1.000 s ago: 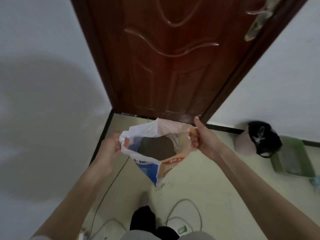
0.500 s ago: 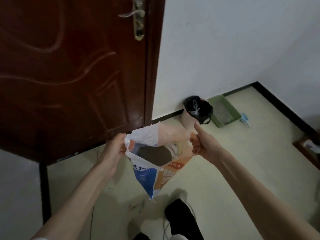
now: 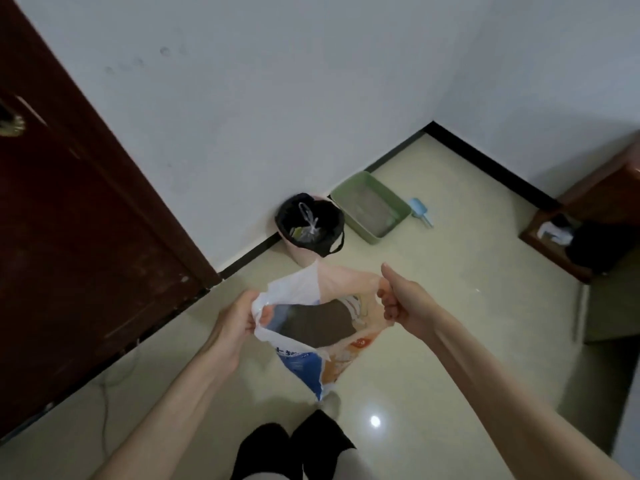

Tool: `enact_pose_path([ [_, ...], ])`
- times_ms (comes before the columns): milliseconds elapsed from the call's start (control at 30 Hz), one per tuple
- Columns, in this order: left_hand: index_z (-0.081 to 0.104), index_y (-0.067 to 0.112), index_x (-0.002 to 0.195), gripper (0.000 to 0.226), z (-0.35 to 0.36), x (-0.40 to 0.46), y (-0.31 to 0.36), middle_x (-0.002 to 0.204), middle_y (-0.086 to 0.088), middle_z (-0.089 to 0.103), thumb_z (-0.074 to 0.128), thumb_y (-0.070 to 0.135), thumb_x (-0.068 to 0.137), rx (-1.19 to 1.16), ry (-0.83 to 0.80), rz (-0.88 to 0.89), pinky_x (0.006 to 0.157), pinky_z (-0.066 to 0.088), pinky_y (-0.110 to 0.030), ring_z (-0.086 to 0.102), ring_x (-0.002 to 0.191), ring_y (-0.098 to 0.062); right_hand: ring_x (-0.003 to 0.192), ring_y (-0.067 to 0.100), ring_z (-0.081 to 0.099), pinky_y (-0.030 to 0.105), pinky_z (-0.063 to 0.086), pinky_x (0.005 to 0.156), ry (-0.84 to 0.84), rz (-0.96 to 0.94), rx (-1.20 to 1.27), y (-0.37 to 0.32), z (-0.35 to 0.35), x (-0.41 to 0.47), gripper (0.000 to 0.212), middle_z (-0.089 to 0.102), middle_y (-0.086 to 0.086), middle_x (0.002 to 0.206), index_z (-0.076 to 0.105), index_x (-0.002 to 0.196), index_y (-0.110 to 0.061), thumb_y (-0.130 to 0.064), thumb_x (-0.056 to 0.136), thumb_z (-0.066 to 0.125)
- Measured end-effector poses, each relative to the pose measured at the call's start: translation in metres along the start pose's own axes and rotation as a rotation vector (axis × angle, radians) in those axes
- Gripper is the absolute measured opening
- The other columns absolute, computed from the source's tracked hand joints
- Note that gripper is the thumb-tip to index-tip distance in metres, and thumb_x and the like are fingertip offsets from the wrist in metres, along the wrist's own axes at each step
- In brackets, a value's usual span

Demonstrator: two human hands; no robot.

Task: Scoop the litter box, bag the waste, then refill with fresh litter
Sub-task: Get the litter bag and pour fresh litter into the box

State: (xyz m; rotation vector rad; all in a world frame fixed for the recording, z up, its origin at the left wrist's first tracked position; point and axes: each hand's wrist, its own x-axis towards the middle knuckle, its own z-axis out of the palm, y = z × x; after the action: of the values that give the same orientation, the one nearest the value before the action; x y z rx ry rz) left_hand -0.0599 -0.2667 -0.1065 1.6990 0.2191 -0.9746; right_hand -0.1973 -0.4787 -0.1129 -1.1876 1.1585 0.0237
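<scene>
Head view. The fingers (image 3: 388,306) of the right hand (image 3: 403,304) are curled tight on the right edge of the litter bag (image 3: 308,362), with the thumb raised straight above the fist. The left hand (image 3: 233,322) pinches the bag's left edge, its fingertips folded over the white rim and showing just inside the mouth. Between the two hands the mouth of the bag is held wide, exposing dark brown litter (image 3: 317,322) within; the bag's blue, white and orange printed body hangs free above the floor (image 3: 433,341), tapering to a point near the person's dark footwear (image 3: 294,448).

Beyond the bag, against the white wall (image 3: 294,98), stands a pink bin (image 3: 304,254) lined with a black bag, a knotted clear plastic bag (image 3: 310,225) lying inside it. Just beside the bin, towards the corner, sits the green litter box (image 3: 372,207), a thin grey layer covering its bottom. A blue scoop (image 3: 420,211) lies on the floor touching or almost touching the box's far side; which cannot be told.

A dark red door (image 3: 69,237) fills the left margin. A wooden cabinet (image 3: 588,223) occupies the right edge.
</scene>
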Motion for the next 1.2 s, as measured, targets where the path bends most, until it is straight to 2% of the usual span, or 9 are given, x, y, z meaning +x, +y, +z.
enact_pose_path([
  [167,0.058,0.015,0.068,0.022,0.096,0.049,0.043,0.062,-0.003,0.061,0.048,0.017,0.088,0.027,-0.074,-0.035,0.063,0.039,-0.027,0.052,0.063,-0.018,0.049,0.014,0.025,0.025,0.023,0.05,0.097,0.015,0.042,-0.044,-0.078,0.048,0.043,0.035,0.003,0.058,0.048,0.071,-0.011,-0.045,0.096,0.043],
  [300,0.059,0.014,0.074,0.023,0.174,0.103,0.082,0.069,-0.004,0.06,0.045,0.022,0.091,0.022,-0.115,-0.059,0.063,0.04,-0.025,0.053,0.065,-0.015,0.047,0.013,0.025,0.025,0.024,0.048,0.167,0.048,0.081,-0.078,-0.136,0.104,0.043,0.034,0.001,0.054,0.048,0.068,-0.012,-0.045,0.096,0.043],
  [400,0.054,0.016,0.071,0.021,0.232,0.155,0.098,0.07,-0.005,0.056,0.048,0.021,0.09,0.094,-0.142,-0.087,0.063,0.039,-0.026,0.051,0.064,-0.016,0.045,0.012,0.025,0.024,0.022,0.047,0.22,0.076,0.137,-0.094,-0.176,0.152,0.044,0.034,0.001,0.053,0.047,0.067,-0.012,-0.044,0.096,0.043],
  [600,0.049,0.01,0.068,0.026,0.346,0.243,0.114,0.065,-0.005,0.051,0.049,0.014,0.093,0.148,-0.085,-0.164,0.058,0.039,-0.022,0.047,0.058,-0.014,0.047,0.013,0.027,0.024,0.026,0.049,0.269,0.158,0.192,-0.11,-0.249,0.244,0.042,0.035,0.0,0.049,0.048,0.069,-0.01,-0.041,0.098,0.042],
  [833,0.051,0.011,0.07,0.026,0.472,0.311,0.121,0.072,-0.003,0.054,0.046,0.014,0.096,0.182,-0.065,-0.196,0.066,0.041,-0.02,0.049,0.065,-0.011,0.047,0.012,0.024,0.025,0.025,0.048,0.247,0.208,0.264,-0.119,-0.352,0.361,0.04,0.034,0.002,0.057,0.046,0.068,-0.014,-0.04,0.097,0.044],
  [933,0.053,0.011,0.071,0.028,0.525,0.341,0.102,0.076,-0.004,0.055,0.045,0.016,0.097,0.2,-0.073,-0.158,0.082,0.043,-0.029,0.05,0.069,-0.011,0.048,0.012,0.024,0.025,0.024,0.049,0.182,0.224,0.241,-0.104,-0.396,0.415,0.04,0.033,0.001,0.057,0.047,0.069,-0.014,-0.04,0.097,0.042],
  [1033,0.057,0.006,0.088,0.019,0.569,0.38,0.072,0.08,-0.006,0.057,0.045,0.019,0.096,0.187,-0.023,-0.164,0.083,0.043,-0.033,0.053,0.074,-0.015,0.047,0.012,0.026,0.025,0.024,0.048,0.154,0.23,0.231,-0.087,-0.431,0.467,0.037,0.036,0.001,0.058,0.05,0.072,-0.013,-0.037,0.098,0.042],
  [1100,0.061,0.008,0.099,0.021,0.595,0.407,0.058,0.091,-0.011,0.06,0.054,0.025,0.089,0.182,-0.029,-0.149,0.088,0.045,-0.039,0.055,0.083,-0.022,0.046,0.011,0.026,0.025,0.024,0.048,0.151,0.222,0.22,-0.078,-0.45,0.503,0.038,0.036,0.001,0.057,0.051,0.071,-0.013,-0.036,0.098,0.042],
  [1200,0.063,0.023,0.087,0.039,0.624,0.444,0.04,0.091,-0.006,0.06,0.063,0.041,0.053,0.226,-0.128,-0.088,0.09,0.044,-0.039,0.055,0.087,-0.021,0.043,0.011,0.027,0.024,0.025,0.045,0.158,0.204,0.198,-0.061,-0.469,0.552,0.039,0.036,0.001,0.054,0.05,0.068,-0.013,-0.037,0.097,0.044],
])
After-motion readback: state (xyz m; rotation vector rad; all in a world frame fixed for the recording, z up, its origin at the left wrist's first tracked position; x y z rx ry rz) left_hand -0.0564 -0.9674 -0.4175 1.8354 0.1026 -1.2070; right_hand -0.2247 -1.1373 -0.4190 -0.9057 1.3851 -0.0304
